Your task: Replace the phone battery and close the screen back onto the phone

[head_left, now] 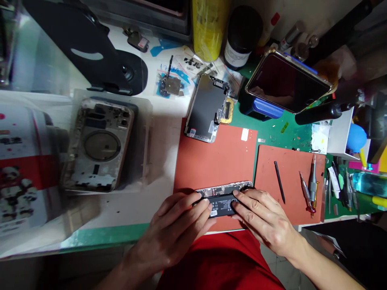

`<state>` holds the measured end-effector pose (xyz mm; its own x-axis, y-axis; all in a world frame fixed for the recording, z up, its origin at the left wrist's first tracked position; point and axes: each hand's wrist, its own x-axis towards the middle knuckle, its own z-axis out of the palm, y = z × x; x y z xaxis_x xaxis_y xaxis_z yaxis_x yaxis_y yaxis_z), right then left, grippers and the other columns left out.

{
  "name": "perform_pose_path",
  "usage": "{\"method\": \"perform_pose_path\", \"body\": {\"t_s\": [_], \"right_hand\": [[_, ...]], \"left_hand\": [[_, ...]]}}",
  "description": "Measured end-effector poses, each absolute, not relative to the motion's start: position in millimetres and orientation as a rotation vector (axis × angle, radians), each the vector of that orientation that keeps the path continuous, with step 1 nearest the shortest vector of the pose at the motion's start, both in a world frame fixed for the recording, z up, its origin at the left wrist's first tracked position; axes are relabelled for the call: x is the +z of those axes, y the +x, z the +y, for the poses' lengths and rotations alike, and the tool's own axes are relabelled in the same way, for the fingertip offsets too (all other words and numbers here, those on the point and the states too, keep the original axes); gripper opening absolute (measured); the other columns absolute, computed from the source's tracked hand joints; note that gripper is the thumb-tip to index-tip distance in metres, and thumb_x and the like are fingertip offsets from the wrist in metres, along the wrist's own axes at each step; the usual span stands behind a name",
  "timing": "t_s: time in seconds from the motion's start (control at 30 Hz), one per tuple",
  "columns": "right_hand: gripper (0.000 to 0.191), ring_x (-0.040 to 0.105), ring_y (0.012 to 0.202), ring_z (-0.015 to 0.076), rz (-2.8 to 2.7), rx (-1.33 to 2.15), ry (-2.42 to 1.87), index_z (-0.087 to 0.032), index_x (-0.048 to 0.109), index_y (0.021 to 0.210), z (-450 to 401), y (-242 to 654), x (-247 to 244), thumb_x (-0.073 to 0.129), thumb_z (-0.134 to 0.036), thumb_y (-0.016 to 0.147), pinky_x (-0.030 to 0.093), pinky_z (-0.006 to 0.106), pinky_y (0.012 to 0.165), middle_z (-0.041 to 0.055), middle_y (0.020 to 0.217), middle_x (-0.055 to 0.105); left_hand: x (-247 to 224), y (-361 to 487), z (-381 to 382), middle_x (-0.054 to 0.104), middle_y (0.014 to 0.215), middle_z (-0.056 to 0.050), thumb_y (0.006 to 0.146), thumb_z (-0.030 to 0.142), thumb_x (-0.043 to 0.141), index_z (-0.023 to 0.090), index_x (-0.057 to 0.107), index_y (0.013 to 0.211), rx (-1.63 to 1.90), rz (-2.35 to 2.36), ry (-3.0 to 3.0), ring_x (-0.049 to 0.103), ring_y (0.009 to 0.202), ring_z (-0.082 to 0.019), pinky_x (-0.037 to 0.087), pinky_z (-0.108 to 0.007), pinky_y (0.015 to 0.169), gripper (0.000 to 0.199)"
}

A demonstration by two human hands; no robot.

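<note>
An opened phone body (224, 191) is near the front edge of the orange mat (211, 161), its inner boards facing up. A black battery (220, 204) with white print shows along its near side; whether it is fully seated I cannot tell. My left hand (178, 221) grips the left end, fingers bent over the battery and frame. My right hand (266, 219) grips the right end, fingertips on the battery and the inner edge. Both thumbs are partly hidden below. Farther back on the mat lies a detached phone screen (205, 108), its back side up.
A phone (288, 82) leans on a blue stand (266, 108) at the back right. Screwdrivers (313, 177) and a black stick (279, 182) lie on the right mat. A bare phone housing (101, 145) rests on a clear box at left. A yellow bottle (208, 30) and black jar (242, 38) stand behind.
</note>
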<state>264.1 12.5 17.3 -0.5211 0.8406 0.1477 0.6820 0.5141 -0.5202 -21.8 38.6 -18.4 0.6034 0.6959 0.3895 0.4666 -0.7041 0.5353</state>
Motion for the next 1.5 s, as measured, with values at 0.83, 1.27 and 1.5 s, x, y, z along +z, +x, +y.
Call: {"method": "perform_pose_path", "body": {"t_s": [0.83, 1.27, 1.5], "right_hand": [[0.029, 0.075, 0.115, 0.0291, -2.381, 0.486, -1.244, -0.005, 0.076, 0.128, 1, 262, 17, 0.054, -0.005, 0.108, 0.067, 0.046, 0.092, 0.0191, 0.123, 0.084], [0.031, 0.074, 0.109, 0.0275, -2.42, 0.334, -1.223, -0.004, 0.078, 0.124, -9, 257, 15, 0.051, -0.007, 0.109, 0.066, 0.041, 0.088, 0.0203, 0.121, 0.084], [0.027, 0.071, 0.11, 0.0293, -2.356, 0.288, -1.289, -0.003, 0.079, 0.123, -17, 253, 8, 0.057, -0.007, 0.108, 0.063, 0.042, 0.089, 0.0185, 0.124, 0.084]], "left_hand": [[-28, -17, 37, 0.081, 0.109, -0.008, 0.092, 0.013, 0.086, 0.011, 0.072, 0.116, 0.92, 0.975, 2.276, 0.076, 0.118, -0.023, 0.06, -0.041, 0.113, 0.028], [-23, -26, 30, 0.084, 0.106, -0.004, 0.09, 0.013, 0.089, 0.011, 0.077, 0.126, 0.861, 0.993, 2.405, 0.074, 0.113, -0.023, 0.054, -0.044, 0.112, 0.037], [-24, -26, 30, 0.084, 0.108, -0.005, 0.09, 0.015, 0.09, 0.01, 0.076, 0.126, 0.863, 0.955, 2.462, 0.075, 0.115, -0.025, 0.052, -0.045, 0.117, 0.038]]}}
